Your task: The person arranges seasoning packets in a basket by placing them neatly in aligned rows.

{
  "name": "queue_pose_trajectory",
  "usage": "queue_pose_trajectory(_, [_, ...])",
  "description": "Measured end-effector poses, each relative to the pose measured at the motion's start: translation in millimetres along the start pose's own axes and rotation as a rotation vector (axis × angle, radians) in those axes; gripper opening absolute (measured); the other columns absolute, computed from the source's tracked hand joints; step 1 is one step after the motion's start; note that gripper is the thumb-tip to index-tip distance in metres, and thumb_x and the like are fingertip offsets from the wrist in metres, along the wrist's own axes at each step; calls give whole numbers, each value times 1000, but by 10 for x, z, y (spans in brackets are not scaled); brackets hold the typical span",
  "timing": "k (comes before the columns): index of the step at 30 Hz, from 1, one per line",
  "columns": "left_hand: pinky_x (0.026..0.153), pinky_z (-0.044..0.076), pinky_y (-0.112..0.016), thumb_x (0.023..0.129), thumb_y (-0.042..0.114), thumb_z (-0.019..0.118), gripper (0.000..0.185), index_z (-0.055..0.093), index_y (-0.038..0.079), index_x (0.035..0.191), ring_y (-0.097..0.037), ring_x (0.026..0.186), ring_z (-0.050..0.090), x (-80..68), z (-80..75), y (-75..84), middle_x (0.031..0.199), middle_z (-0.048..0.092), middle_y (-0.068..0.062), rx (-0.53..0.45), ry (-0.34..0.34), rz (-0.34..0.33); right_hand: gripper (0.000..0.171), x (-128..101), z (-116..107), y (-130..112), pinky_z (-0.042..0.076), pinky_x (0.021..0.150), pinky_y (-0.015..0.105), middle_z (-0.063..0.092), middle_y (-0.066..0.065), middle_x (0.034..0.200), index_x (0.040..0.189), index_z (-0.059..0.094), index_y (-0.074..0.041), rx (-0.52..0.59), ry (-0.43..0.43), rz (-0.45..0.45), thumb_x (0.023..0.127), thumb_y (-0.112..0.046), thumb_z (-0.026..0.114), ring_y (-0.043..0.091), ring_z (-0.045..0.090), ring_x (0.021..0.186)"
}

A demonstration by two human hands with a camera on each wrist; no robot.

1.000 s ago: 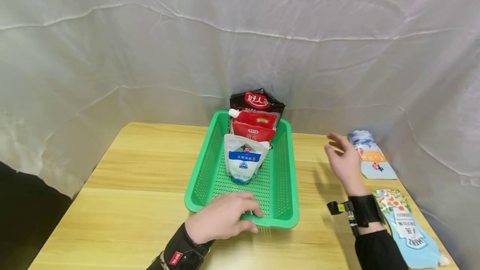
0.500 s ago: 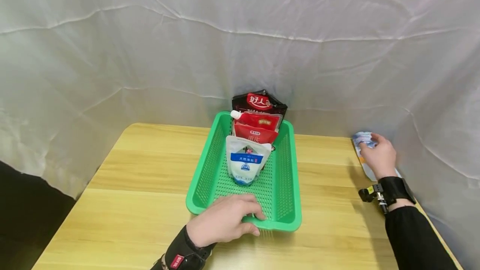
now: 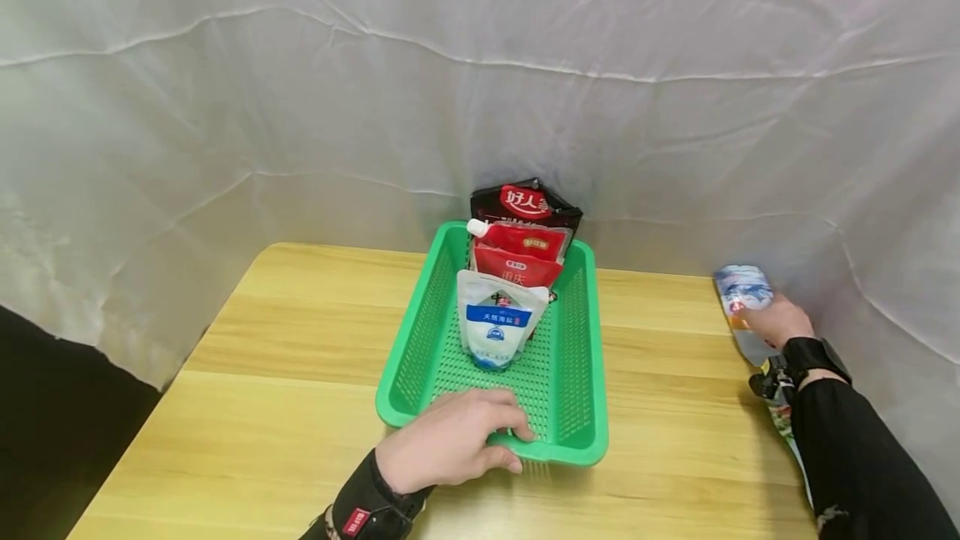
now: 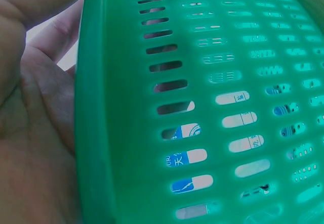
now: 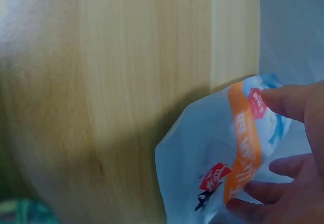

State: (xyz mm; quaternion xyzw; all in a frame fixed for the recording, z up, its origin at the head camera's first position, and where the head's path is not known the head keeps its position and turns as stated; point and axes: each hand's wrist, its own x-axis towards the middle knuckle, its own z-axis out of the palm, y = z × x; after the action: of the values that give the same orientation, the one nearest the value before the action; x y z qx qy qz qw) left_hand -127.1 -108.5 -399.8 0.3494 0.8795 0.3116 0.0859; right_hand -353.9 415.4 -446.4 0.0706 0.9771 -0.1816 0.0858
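A green slotted basket [image 3: 577, 373] stands mid-table and holds several upright pouches: a white and blue one [image 3: 498, 325] in front, red ones [image 3: 517, 261] behind, a dark one [image 3: 527, 202] at the back. My left hand [image 3: 457, 438] grips the basket's near rim [image 4: 101, 133], fingers curled over the edge. At the table's right edge my right hand [image 3: 780, 319] holds a white pouch with an orange band [image 3: 742, 290], its fingers [image 5: 288, 100] on the pouch [image 5: 223, 158], which is lifted at one end.
The wooden table [image 3: 285, 357] is backed by a white cloth wall [image 3: 375, 90]. Another printed pouch [image 3: 783, 427] lies at the right edge, mostly hidden by my right sleeve. A dark drop lies left of the table.
My right hand travelled right from beside the basket to the white and orange pouch and took hold of it. The left hand stayed on the basket rim.
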Motion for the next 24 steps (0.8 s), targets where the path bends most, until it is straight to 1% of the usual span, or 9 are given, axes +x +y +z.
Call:
queue_pose_trajectory(2, [76,48,-14,89,33,82,20,77,25,108,4,94,59,6,2,5,103,64,18,-2,-3,-2,78,23,-3,36,47,74,50,48,47,119,133,34,28,-13,-18,4,98,-38,56,51,52,95])
queue_pose_trajectory(3, [76,48,-14,89,33,82,20,77,26,108,3,94,59,8,3,8,103,64,18,-2,-5,-3,77,28,-5,46,46,75,51,48,46,118,130,34,28,-22,-25,15,98,-38,56,51,52,95])
queue_pose_trajectory(5, [77,48,-14,89,33,82,21,77,26,108,3,94,59,12,5,16,103,64,18,-5,-8,-4,76,38,-1,63,44,83,58,47,47,119,130,33,28,-41,-30,46,97,-36,57,54,51,99])
queue_pose_trajectory(8, [77,48,-14,89,33,82,20,77,26,108,2,94,59,11,5,26,103,64,18,-5,-10,0,76,44,10,58,34,93,68,43,48,123,130,31,28,-80,-19,104,96,-35,58,61,43,109])
queue_pose_trajectory(11, [78,48,-14,89,33,82,21,77,25,107,1,95,60,7,2,29,103,64,17,-2,-9,6,79,40,19,27,29,99,69,37,49,123,130,28,29,-87,-5,160,95,-35,60,63,35,115])
queue_pose_trajectory(14, [81,49,-15,89,32,82,21,77,25,108,0,97,61,3,-1,29,103,65,17,-1,-9,8,86,26,14,-7,33,100,68,35,52,123,129,25,31,-78,8,204,93,-37,64,64,33,117])
queue_pose_trajectory(18, [80,49,-15,89,32,82,20,77,25,108,0,96,61,2,2,32,103,65,17,1,-10,9,98,1,-10,-22,41,98,68,32,56,124,131,19,33,-28,4,232,89,-39,71,64,37,115])
queue_pose_trajectory(20, [80,49,-14,89,33,82,20,77,25,108,1,95,61,2,5,35,104,65,17,0,-12,11,102,-4,-29,-12,45,96,66,36,53,124,132,22,33,-11,-16,237,87,-42,74,61,41,112])
queue_pose_trajectory(24, [79,49,-15,90,33,82,20,77,25,108,1,95,61,-2,9,37,103,65,17,-4,-11,10,101,1,-87,3,49,91,61,43,47,121,131,31,32,14,-91,206,87,-48,76,54,49,105])
